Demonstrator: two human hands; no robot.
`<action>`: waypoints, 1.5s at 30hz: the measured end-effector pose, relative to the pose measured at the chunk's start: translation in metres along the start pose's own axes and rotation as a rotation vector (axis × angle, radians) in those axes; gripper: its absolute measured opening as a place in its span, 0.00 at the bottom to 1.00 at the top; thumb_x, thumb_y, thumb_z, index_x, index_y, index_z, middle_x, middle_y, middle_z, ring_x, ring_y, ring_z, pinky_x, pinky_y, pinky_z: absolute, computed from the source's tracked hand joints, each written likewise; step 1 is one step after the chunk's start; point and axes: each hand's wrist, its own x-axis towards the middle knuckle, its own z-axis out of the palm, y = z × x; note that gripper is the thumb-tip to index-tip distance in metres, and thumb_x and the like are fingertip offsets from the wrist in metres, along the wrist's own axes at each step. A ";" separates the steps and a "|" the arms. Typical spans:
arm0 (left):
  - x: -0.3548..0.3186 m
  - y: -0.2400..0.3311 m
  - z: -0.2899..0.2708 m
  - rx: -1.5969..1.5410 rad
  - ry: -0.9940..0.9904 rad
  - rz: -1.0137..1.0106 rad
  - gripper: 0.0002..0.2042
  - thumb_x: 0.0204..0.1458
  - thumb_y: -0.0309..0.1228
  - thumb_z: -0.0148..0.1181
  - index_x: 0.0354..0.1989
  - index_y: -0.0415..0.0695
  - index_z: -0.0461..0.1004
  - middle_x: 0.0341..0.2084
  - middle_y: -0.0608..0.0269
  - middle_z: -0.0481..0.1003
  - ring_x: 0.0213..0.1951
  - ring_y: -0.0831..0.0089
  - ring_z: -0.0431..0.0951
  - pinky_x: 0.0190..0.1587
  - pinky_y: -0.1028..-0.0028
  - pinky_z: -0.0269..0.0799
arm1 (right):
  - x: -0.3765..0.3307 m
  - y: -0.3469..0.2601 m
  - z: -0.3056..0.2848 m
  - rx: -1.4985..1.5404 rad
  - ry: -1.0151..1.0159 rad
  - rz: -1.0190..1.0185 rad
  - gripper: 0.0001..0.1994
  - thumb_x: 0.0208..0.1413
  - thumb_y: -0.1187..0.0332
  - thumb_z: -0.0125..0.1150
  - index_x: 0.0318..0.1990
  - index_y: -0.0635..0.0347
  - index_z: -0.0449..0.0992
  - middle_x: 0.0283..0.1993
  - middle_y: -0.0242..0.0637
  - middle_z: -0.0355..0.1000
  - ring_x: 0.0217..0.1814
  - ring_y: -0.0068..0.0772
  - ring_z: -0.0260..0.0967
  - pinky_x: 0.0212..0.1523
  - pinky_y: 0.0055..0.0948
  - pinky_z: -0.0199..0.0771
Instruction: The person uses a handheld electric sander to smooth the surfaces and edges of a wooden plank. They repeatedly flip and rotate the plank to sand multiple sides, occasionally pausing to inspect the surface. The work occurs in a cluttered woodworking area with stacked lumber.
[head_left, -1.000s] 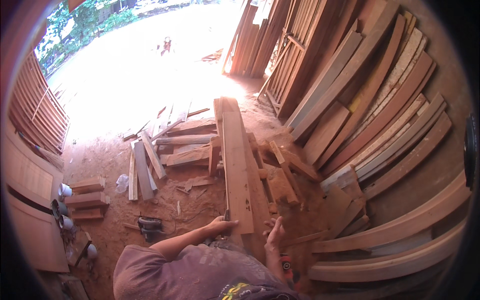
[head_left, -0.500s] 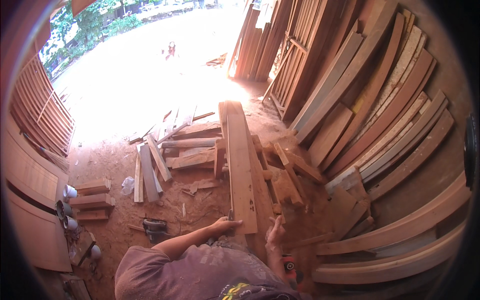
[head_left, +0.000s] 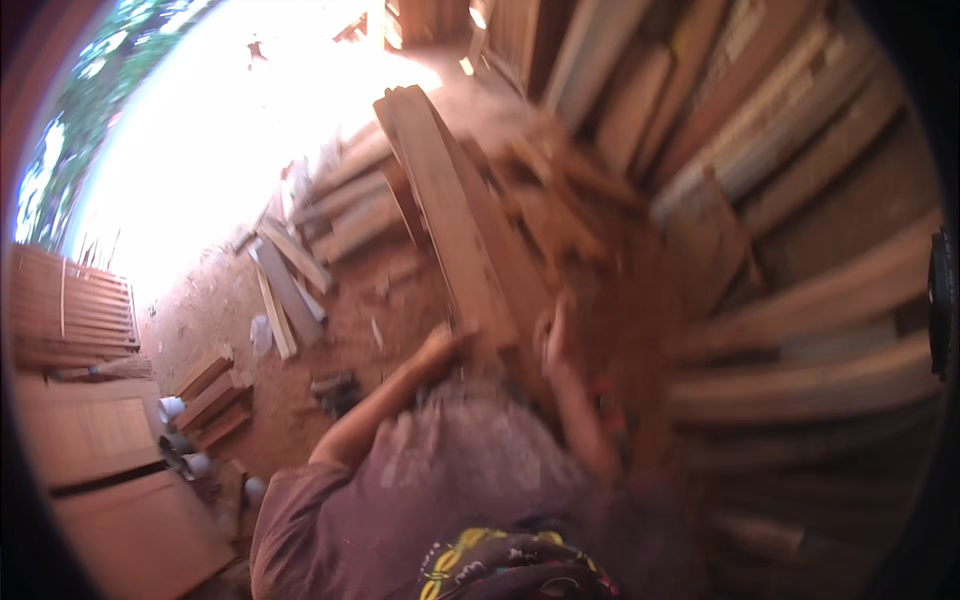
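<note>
A long, pale brown wooden board [head_left: 455,215] stretches away from my body, lying along a wider wooden piece [head_left: 490,235]. At the board's near left corner my left hand [head_left: 437,350] is closed, its thumb over the top face and its fingers hidden below the edge. My right hand [head_left: 553,335] is raised at the right side of the wider piece, apart from the board. Motion smears its fingers, so I cannot make out whether anything is in them.
Loose timber offcuts [head_left: 350,225] lie on the reddish ground ahead to the left, more [head_left: 560,220] to the right. Long planks [head_left: 810,390] fill the right side. Panelled doors [head_left: 95,440] and short blocks [head_left: 212,398] are at left. A dark power tool [head_left: 338,392] sits on the ground.
The view has swung, so the board and my hands sit higher and the board leans left in the picture. My left hand is still at the board's near corner.
</note>
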 end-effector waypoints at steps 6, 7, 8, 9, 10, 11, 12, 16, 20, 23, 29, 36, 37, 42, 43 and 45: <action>-0.006 -0.013 -0.003 -0.159 0.055 -0.146 0.24 0.65 0.50 0.67 0.56 0.42 0.77 0.38 0.60 0.79 0.39 0.69 0.81 0.44 0.64 0.79 | -0.019 0.000 -0.005 0.198 -0.181 0.156 0.41 0.65 0.21 0.39 0.16 0.48 0.63 0.10 0.21 0.47 0.07 0.18 0.44 0.09 0.23 0.40; -0.004 -0.011 -0.001 -0.157 0.051 -0.131 0.24 0.65 0.50 0.67 0.57 0.41 0.77 0.38 0.61 0.80 0.40 0.69 0.81 0.45 0.64 0.79 | -0.022 0.001 -0.006 0.230 -0.200 0.158 0.41 0.65 0.21 0.39 0.16 0.48 0.63 0.10 0.21 0.46 0.07 0.18 0.44 0.09 0.23 0.40; -0.003 -0.011 -0.001 -0.159 0.053 -0.113 0.24 0.65 0.49 0.67 0.57 0.41 0.77 0.38 0.61 0.80 0.40 0.69 0.82 0.46 0.64 0.79 | -0.025 0.001 -0.005 0.224 -0.192 0.163 0.41 0.65 0.21 0.39 0.16 0.48 0.63 0.10 0.21 0.46 0.07 0.18 0.44 0.09 0.23 0.40; -0.003 -0.011 -0.001 -0.163 0.055 -0.094 0.24 0.65 0.49 0.67 0.57 0.41 0.77 0.39 0.62 0.80 0.41 0.69 0.82 0.48 0.64 0.79 | -0.027 0.000 -0.003 0.216 -0.185 0.168 0.41 0.65 0.22 0.39 0.16 0.48 0.63 0.10 0.21 0.46 0.07 0.18 0.44 0.09 0.23 0.40; -0.005 -0.012 -0.001 -0.135 0.034 -0.078 0.24 0.65 0.49 0.66 0.57 0.41 0.77 0.40 0.62 0.80 0.41 0.70 0.82 0.48 0.64 0.79 | -0.030 -0.001 -0.002 0.205 -0.179 0.173 0.40 0.65 0.22 0.39 0.16 0.48 0.63 0.10 0.21 0.47 0.07 0.18 0.44 0.09 0.22 0.40; -0.005 -0.009 0.000 -0.107 0.011 -0.057 0.24 0.65 0.48 0.66 0.57 0.40 0.77 0.40 0.62 0.81 0.41 0.70 0.82 0.48 0.64 0.79 | -0.028 0.003 -0.004 0.181 -0.164 0.177 0.40 0.65 0.22 0.39 0.16 0.48 0.62 0.10 0.21 0.47 0.07 0.17 0.44 0.09 0.22 0.40; -0.004 -0.005 -0.004 -0.078 -0.003 -0.024 0.23 0.66 0.48 0.66 0.57 0.40 0.77 0.41 0.62 0.81 0.42 0.70 0.82 0.48 0.64 0.79 | -0.023 0.007 -0.003 0.155 -0.164 0.178 0.40 0.66 0.22 0.39 0.16 0.48 0.62 0.10 0.21 0.47 0.07 0.17 0.45 0.09 0.22 0.40; -0.018 0.001 -0.005 -0.056 0.056 0.026 0.21 0.67 0.46 0.64 0.56 0.40 0.77 0.38 0.65 0.80 0.32 0.72 0.78 0.42 0.67 0.79 | -0.026 0.005 -0.004 0.032 -0.183 0.066 0.39 0.66 0.23 0.41 0.17 0.48 0.62 0.10 0.21 0.49 0.07 0.17 0.46 0.09 0.22 0.41; -0.065 0.046 0.003 -0.084 0.144 0.150 0.20 0.68 0.45 0.63 0.54 0.40 0.75 0.35 0.65 0.78 0.29 0.74 0.76 0.32 0.71 0.74 | -0.038 0.001 -0.005 0.038 -0.205 0.106 0.38 0.66 0.24 0.43 0.18 0.48 0.64 0.10 0.22 0.51 0.07 0.17 0.46 0.09 0.23 0.43; -0.097 0.082 -0.012 -0.174 0.087 0.324 0.18 0.67 0.44 0.64 0.49 0.40 0.74 0.34 0.62 0.78 0.29 0.73 0.76 0.29 0.69 0.71 | -0.040 0.001 0.001 0.008 -0.177 0.143 0.38 0.67 0.25 0.44 0.20 0.50 0.65 0.10 0.22 0.53 0.08 0.17 0.48 0.10 0.23 0.46; -0.131 0.191 0.023 -0.165 0.087 0.829 0.23 0.61 0.40 0.71 0.53 0.34 0.74 0.39 0.59 0.80 0.33 0.76 0.79 0.38 0.74 0.76 | -0.025 0.010 0.011 -0.074 -0.192 0.133 0.36 0.69 0.29 0.47 0.26 0.54 0.70 0.13 0.23 0.56 0.10 0.18 0.51 0.11 0.23 0.49; -0.138 0.242 0.023 -0.147 0.153 0.837 0.18 0.64 0.31 0.65 0.58 0.34 0.75 0.47 0.55 0.81 0.47 0.64 0.84 0.53 0.63 0.82 | -0.024 0.001 0.014 -0.148 -0.166 0.089 0.32 0.72 0.37 0.53 0.29 0.59 0.74 0.14 0.23 0.56 0.10 0.18 0.52 0.11 0.23 0.52; -0.137 0.245 0.023 -0.150 0.151 0.846 0.17 0.64 0.32 0.65 0.57 0.35 0.75 0.46 0.56 0.81 0.46 0.65 0.84 0.51 0.63 0.82 | -0.022 0.002 0.012 -0.153 -0.161 0.079 0.31 0.72 0.38 0.54 0.30 0.59 0.74 0.15 0.23 0.57 0.11 0.18 0.53 0.11 0.23 0.52; -0.138 0.245 0.021 -0.148 0.126 0.861 0.18 0.64 0.33 0.65 0.57 0.36 0.75 0.42 0.58 0.82 0.42 0.69 0.84 0.44 0.68 0.81 | -0.024 0.007 0.002 -0.199 -0.126 0.075 0.28 0.72 0.41 0.56 0.31 0.60 0.75 0.17 0.24 0.60 0.13 0.18 0.56 0.12 0.22 0.53; -0.138 0.245 0.021 -0.149 0.151 0.855 0.19 0.62 0.34 0.68 0.56 0.35 0.75 0.42 0.58 0.82 0.40 0.71 0.83 0.40 0.71 0.78 | -0.027 0.007 0.001 -0.203 -0.120 0.083 0.28 0.72 0.42 0.56 0.32 0.60 0.75 0.17 0.24 0.60 0.13 0.17 0.57 0.12 0.22 0.54; -0.142 0.246 0.024 -0.139 0.195 0.835 0.21 0.60 0.36 0.71 0.54 0.34 0.75 0.40 0.59 0.82 0.38 0.73 0.83 0.37 0.74 0.77 | -0.031 -0.002 0.005 -0.235 -0.136 0.090 0.27 0.72 0.42 0.56 0.32 0.60 0.75 0.18 0.24 0.60 0.14 0.17 0.57 0.13 0.22 0.55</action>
